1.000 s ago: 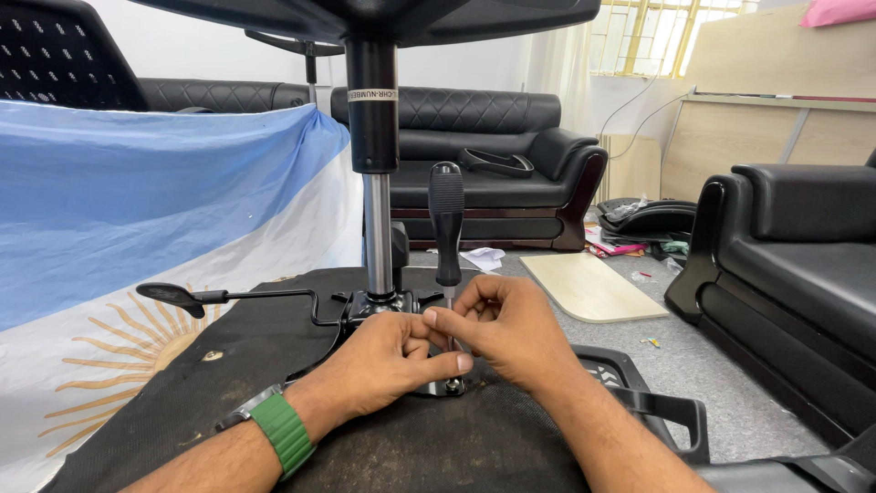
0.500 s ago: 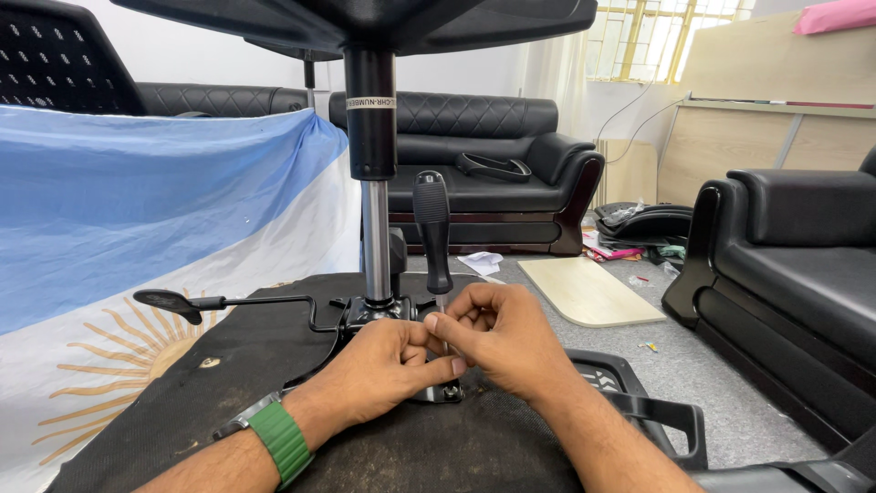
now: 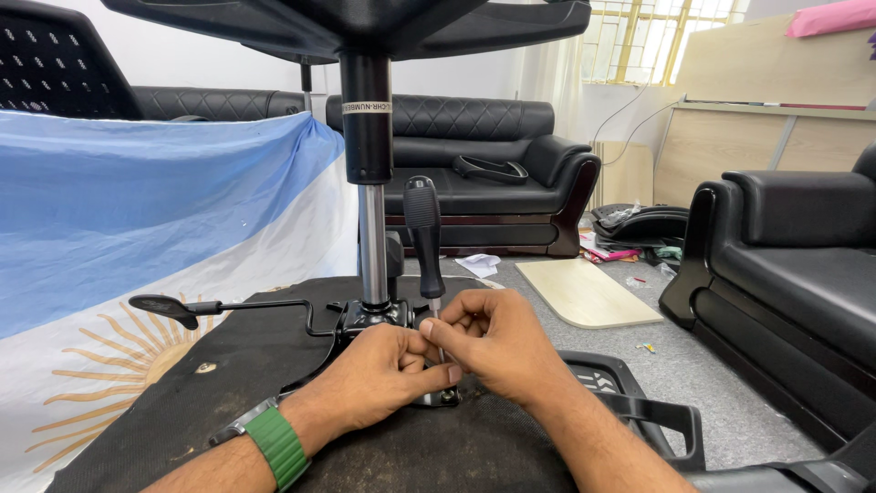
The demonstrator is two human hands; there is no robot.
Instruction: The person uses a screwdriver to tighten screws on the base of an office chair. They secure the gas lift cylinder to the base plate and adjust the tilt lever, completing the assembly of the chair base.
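On the upturned underside of an office chair seat [image 3: 274,393]: screwdriver [image 3: 423,228] upright, black handle high above, thin shaft running straight down between both hands to the metal mechanism plate [image 3: 374,318]. Long axis vertical, close beside the gas-lift column [image 3: 370,219] and parallel to it. Right hand [image 3: 497,342] curled around the lower shaft, fingers closed, thumb pressed toward the other hand. Left hand [image 3: 379,374], green band [image 3: 276,445] at the wrist, pinched shut against the same spot, fingertips touching the right hand's; tip and any screw hidden beneath the knuckles. Both hands equally close to the shaft, handle free above them. Black lever [image 3: 192,309] reaching out leftward from the plate. Blue and white flag [image 3: 155,228] draped behind.
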